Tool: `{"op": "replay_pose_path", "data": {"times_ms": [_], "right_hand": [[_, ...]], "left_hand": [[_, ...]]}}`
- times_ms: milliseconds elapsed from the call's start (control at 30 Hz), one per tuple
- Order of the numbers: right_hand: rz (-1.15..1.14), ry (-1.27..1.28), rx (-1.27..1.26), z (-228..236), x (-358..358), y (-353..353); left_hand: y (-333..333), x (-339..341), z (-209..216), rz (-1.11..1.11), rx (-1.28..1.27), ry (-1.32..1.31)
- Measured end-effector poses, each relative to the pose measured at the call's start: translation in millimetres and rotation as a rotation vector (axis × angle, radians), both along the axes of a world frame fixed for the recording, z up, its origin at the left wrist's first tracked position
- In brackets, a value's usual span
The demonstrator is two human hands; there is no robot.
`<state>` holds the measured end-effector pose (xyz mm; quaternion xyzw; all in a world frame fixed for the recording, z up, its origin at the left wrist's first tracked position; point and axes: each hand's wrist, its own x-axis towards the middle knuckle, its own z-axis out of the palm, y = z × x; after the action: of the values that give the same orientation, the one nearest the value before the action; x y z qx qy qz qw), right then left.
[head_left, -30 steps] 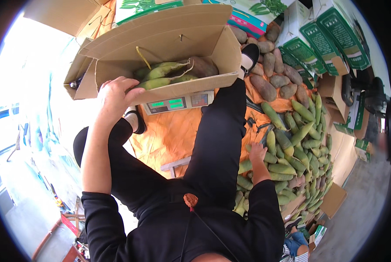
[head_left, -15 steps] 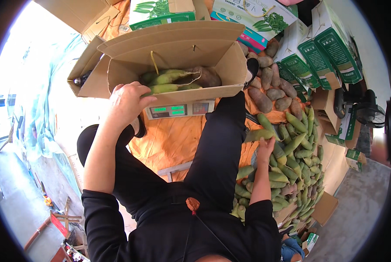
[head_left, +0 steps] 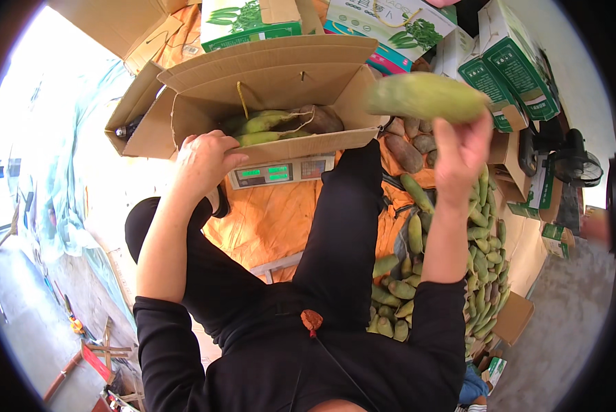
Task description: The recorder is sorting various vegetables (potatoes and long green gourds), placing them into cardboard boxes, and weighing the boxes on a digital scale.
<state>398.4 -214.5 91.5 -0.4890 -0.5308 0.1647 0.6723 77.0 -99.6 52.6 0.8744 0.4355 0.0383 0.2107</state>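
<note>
My right hand (head_left: 461, 147) is raised at the right of the box, gripping a long green radish (head_left: 421, 96) that is smeared by motion. My left hand (head_left: 207, 156) rests at the near left edge of an open cardboard box (head_left: 280, 150), its fingers hooked over the wall. Inside the box lie several green radishes (head_left: 263, 122) and a brownish-red one (head_left: 321, 120). Under the box is a weighing scale (head_left: 261, 175) with a lit green display. Below my right forearm spreads a big heap of green radishes (head_left: 485, 264).
Reddish-brown radishes (head_left: 404, 152) lie beyond my right knee on an orange sheet (head_left: 253, 233). Green-and-white cartons (head_left: 517, 75) stand at the far right, near a small black fan (head_left: 576, 166). Another carton (head_left: 249, 24) is behind the box. Pale plastic sheeting (head_left: 67, 206) hangs at the left.
My right hand has lifted the green radish off the heap and carried it up, away from me, toward the right end of the box. My left hand stays on the box edge.
</note>
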Motion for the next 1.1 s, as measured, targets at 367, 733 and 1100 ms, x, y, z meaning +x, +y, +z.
{"op": "replay_pose_path", "data": {"times_ms": [367, 733, 1100], "right_hand": [[0.085, -0.882, -0.304, -56, -35, 65], [-0.172, -0.002, -0.473, -120, 35, -44], [-0.482, -0.14, -1.252, -289, 24, -272]], "left_hand": [[1, 5, 3, 0.004, -0.043, 0.029], [3, 2, -8, 0.0, -0.015, -0.019], [-2, 10, -2, 0.069, -0.12, 0.03]]}}
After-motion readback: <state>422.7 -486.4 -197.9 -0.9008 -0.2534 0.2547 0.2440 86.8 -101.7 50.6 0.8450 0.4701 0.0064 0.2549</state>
